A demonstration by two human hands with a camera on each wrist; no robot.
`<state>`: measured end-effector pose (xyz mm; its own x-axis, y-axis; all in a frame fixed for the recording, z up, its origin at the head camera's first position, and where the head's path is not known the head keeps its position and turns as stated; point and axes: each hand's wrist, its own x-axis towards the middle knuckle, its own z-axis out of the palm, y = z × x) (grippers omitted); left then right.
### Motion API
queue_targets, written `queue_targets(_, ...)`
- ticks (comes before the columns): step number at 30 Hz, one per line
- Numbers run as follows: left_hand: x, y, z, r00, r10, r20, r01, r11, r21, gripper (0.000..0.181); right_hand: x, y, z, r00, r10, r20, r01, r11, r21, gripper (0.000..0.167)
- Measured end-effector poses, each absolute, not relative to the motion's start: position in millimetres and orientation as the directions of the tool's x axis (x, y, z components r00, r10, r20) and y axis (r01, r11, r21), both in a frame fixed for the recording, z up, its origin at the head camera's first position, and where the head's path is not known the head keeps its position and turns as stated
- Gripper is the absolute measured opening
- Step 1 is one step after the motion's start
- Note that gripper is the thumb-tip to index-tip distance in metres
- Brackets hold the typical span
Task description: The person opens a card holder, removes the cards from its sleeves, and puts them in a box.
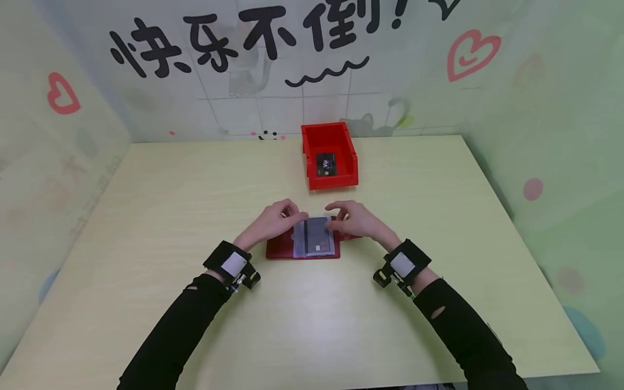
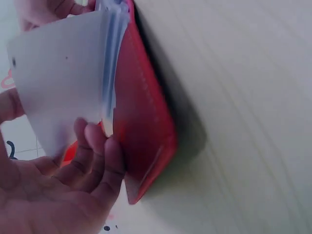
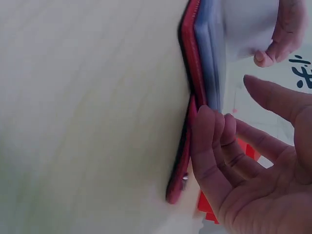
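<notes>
A red card holder [image 1: 279, 248] lies open on the table, its clear plastic sleeves [image 1: 316, 238] spread over the cover. My left hand [image 1: 279, 221] pinches one raised sleeve page [image 2: 63, 73] near its far edge, between thumb and index finger. In the left wrist view its other fingers rest by the red cover [image 2: 144, 117]. My right hand [image 1: 358, 221] is at the right side of the holder. Its fingertips [image 3: 204, 117] touch the edge beside the sleeve stack [image 3: 209, 63], thumb held apart. A red strap [image 3: 180, 161] with a metal snap sticks out there.
Beyond the hands, a red open-front bin [image 1: 333, 184] stands near the back wall, with a black card [image 1: 326, 164] marked "Vip" inside. Decorated wall panels border the pale wooden table [image 1: 195, 184] at the back and sides.
</notes>
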<state>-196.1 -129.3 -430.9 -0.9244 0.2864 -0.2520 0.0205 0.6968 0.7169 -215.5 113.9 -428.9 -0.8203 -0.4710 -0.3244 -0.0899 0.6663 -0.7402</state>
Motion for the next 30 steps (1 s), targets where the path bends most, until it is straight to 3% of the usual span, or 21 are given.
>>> queue_targets(5, -195, -132, -432, -0.932, 0.29, -0.217, 0.087, 0.76, 0.644, 0.031, -212, 108, -439, -0.815, -0.497, -0.297, -0.187, 0.712, -0.677, 0.068)
queue_targets(10, -190, -127, -433, -0.94, 0.313, -0.135, 0.204, 0.835, 0.511, 0.033, -208, 105, -444, -0.823, -0.49, -0.288, -0.212, 0.734, -0.646, 0.074)
queue_targets(13, -188, -123, -432, -0.93, 0.343, -0.131, 0.232, 0.825, 0.515, 0.032, -207, 103, -445, -0.825, -0.49, -0.282, -0.214, 0.733, -0.646, 0.075)
queue_targets(19, -190, -118, -432, -0.903, 0.369, -0.222, 0.156, 0.761, 0.63, 0.03, -206, 104, -446, -0.824, -0.483, -0.298, -0.192, 0.731, -0.654, 0.075)
queue_targets(30, -205, -115, -429, -0.864, 0.331, -0.38, 0.005, 0.759, 0.651, 0.032, -208, 107, -446, -0.805, -0.504, -0.312, -0.21, 0.735, -0.645, 0.076)
